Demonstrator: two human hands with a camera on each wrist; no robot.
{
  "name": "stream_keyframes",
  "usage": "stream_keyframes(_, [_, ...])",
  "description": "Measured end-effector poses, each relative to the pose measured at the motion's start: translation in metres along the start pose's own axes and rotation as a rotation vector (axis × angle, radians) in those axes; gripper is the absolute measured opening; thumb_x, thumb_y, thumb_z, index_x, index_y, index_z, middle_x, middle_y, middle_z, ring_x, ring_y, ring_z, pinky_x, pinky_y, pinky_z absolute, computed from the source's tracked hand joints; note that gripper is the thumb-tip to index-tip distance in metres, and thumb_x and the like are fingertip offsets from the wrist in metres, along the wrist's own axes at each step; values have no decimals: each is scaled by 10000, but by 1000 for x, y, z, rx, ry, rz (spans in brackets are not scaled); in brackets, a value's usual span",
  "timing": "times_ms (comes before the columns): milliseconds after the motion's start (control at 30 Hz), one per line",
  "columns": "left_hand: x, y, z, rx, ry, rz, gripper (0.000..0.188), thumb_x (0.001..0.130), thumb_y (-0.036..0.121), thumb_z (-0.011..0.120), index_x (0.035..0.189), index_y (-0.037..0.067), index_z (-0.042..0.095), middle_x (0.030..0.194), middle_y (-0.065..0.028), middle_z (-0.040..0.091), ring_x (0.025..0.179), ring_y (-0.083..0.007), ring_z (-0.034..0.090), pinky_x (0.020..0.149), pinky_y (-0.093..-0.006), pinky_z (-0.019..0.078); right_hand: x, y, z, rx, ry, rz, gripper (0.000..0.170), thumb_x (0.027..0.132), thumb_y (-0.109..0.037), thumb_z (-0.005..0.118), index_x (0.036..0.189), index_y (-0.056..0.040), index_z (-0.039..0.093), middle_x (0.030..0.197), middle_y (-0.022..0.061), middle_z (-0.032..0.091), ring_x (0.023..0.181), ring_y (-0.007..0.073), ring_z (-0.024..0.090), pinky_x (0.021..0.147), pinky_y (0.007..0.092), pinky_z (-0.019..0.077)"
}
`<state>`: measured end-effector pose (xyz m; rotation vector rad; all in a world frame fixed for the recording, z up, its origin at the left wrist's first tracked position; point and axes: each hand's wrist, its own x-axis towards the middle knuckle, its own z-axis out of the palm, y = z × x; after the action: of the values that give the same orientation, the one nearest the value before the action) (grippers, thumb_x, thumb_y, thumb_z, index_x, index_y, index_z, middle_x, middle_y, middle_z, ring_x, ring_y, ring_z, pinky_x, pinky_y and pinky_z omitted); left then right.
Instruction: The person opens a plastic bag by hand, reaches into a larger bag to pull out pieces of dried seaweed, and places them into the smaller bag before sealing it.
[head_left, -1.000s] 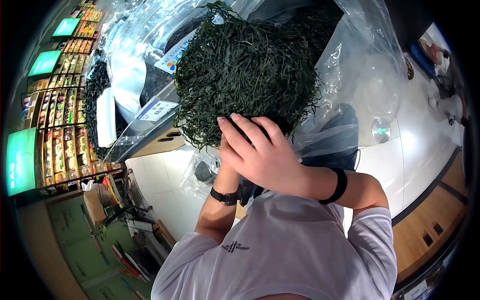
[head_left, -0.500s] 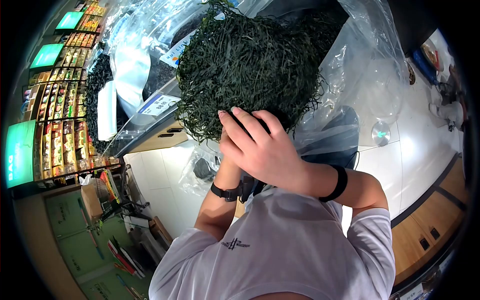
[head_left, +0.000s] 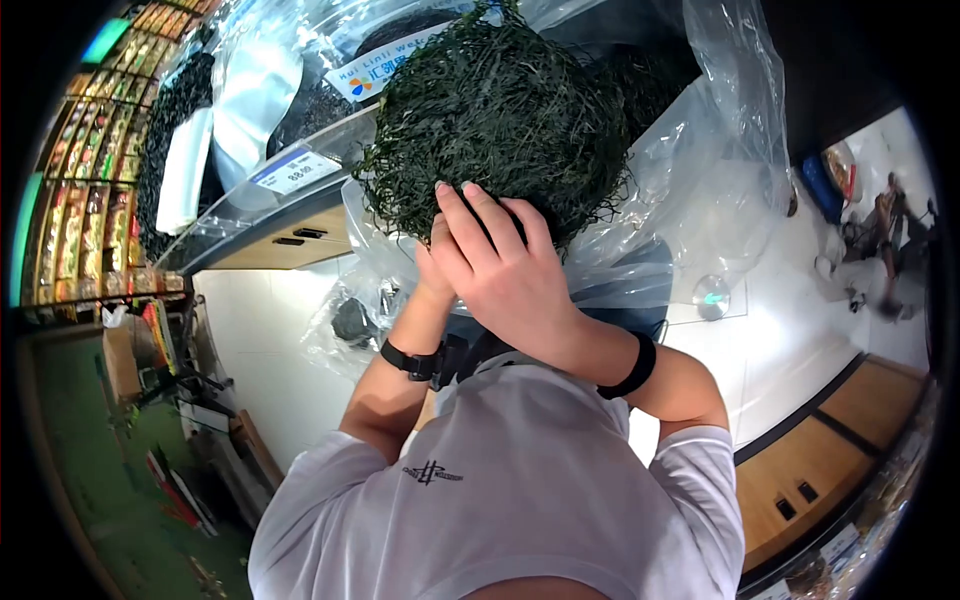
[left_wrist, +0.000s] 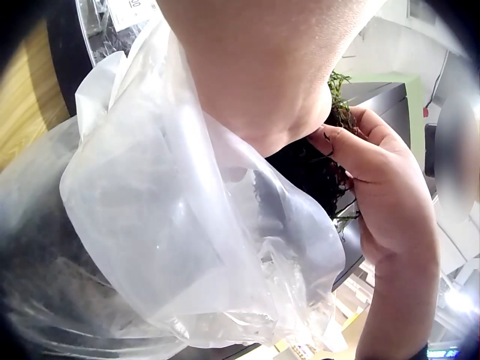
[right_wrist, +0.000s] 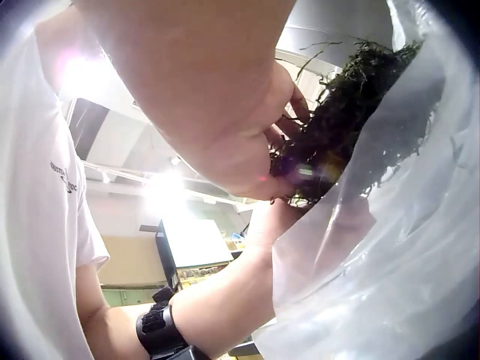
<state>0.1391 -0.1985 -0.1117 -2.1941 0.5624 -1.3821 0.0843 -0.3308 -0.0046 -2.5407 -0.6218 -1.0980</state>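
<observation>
A big tangled clump of dark green dried seaweed [head_left: 490, 130] fills the top middle of the head view. My right hand [head_left: 510, 280] holds its near edge, fingers bent over the strands; in the left wrist view seaweed [left_wrist: 341, 112] shows between thumb and fingers. My left hand [head_left: 432, 265] is at the same edge, mostly hidden behind the right one; I cannot tell how its fingers lie. The clear plastic bag [head_left: 730, 180] surrounds the seaweed's sides. Through the bag [right_wrist: 420, 247] in the right wrist view, part of the left hand [right_wrist: 337, 225] shows beneath the clump.
To the left stands a clear-walled bin with a price tag [head_left: 297, 172] and a blue-white sign [head_left: 375, 75]. Beside it lies a white roll [head_left: 185, 170]. Packed shelves [head_left: 95, 190] line the far left. Wooden cabinets [head_left: 800, 480] stand at the lower right.
The head view has turned somewhat, so the surroundings shift. Seaweed and hands appear slightly higher and farther left in view. Both hands keep their places at the clump's near edge.
</observation>
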Motion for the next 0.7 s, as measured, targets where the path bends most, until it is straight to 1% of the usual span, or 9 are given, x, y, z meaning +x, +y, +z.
stream_keyframes(67, [9, 0, -6, 40, -49, 62, 245, 929, 164, 561, 1105, 64, 700, 1143, -154, 711, 691, -165, 598, 489, -284, 444, 1, 1, -1, 1, -12, -14, 241, 849, -233, 624, 1028, -78, 670, 1317, 107, 626, 1190, 259, 581, 980, 412, 449])
stream_keyframes(100, [13, 0, -10, 56, -62, 53, 267, 957, 157, 519, 1149, 46, 667, 1169, -143, 701, 809, -191, 651, 621, -327, 542, 1, 2, -2, 4, -17, -5, 257, 851, -233, 647, 1046, -69, 679, 1324, 91, 627, 1195, 248, 576, 978, 414, 448])
stream_keyframes(300, [-4, 3, 0, 217, -170, 126, 320, 993, 191, 478, 1229, 30, 621, 1226, -135, 667, 966, -212, 645, 789, -349, 537, 4, 6, -5, 43, -27, -12, 254, 841, -179, 634, 1066, -75, 685, 1322, 85, 627, 1180, 242, 581, 969, 411, 448])
stream_keyframes(500, [-37, 11, 25, 622, -319, 390, 378, 1029, 226, 437, 1310, 13, 575, 1283, -126, 633, 1123, -233, 639, 957, -370, 533, 2, 10, -3, 79, 2, -10, 255, 834, -128, 637, 1077, -73, 696, 1299, 80, 642, 1173, 237, 587, 945, 401, 448])
stream_keyframes(533, [-38, 13, 26, 622, -323, 379, 378, 1029, 226, 437, 1310, 13, 575, 1283, -126, 633, 1123, -233, 639, 957, -370, 533, 2, 11, -3, 76, -1, -21, 255, 834, -128, 637, 1077, -73, 696, 1299, 80, 642, 1173, 237, 587, 945, 401, 448])
stream_keyframes(600, [-22, 6, 15, 1715, -161, 887, 386, 1038, 242, 431, 1309, 9, 578, 1277, -130, 638, 1114, -232, 645, 948, -369, 537, 2, 11, -3, 58, 11, -29, 243, 848, -127, 637, 1076, -68, 698, 1293, 86, 645, 1172, 237, 588, 942, 398, 446])
stream_keyframes(633, [-14, 2, 9, 2259, -37, 1138, 391, 1042, 250, 429, 1309, 8, 580, 1274, -132, 640, 1110, -231, 648, 943, -369, 539, 2, 11, -3, 57, 8, -36, 243, 848, -127, 637, 1076, -68, 698, 1293, 86, 645, 1172, 237, 588, 942, 398, 446])
stream_keyframes(667, [-7, -2, 4, 2798, 130, 1385, 396, 1046, 258, 426, 1308, 6, 581, 1271, -134, 642, 1106, -230, 651, 939, -368, 541, 1, 11, -3, 64, 13, -31, 246, 846, -126, 638, 1077, -66, 699, 1293, 88, 645, 1172, 236, 587, 941, 399, 446])
stream_keyframes(700, [-4, -3, 1, 3327, 364, 1625, 401, 1050, 266, 423, 1308, 4, 583, 1268, -135, 645, 1101, -230, 654, 934, -368, 543, 1, 11, -2, 71, 17, -25, 249, 845, -125, 639, 1079, -63, 700, 1293, 90, 646, 1172, 236, 587, 941, 399, 446])
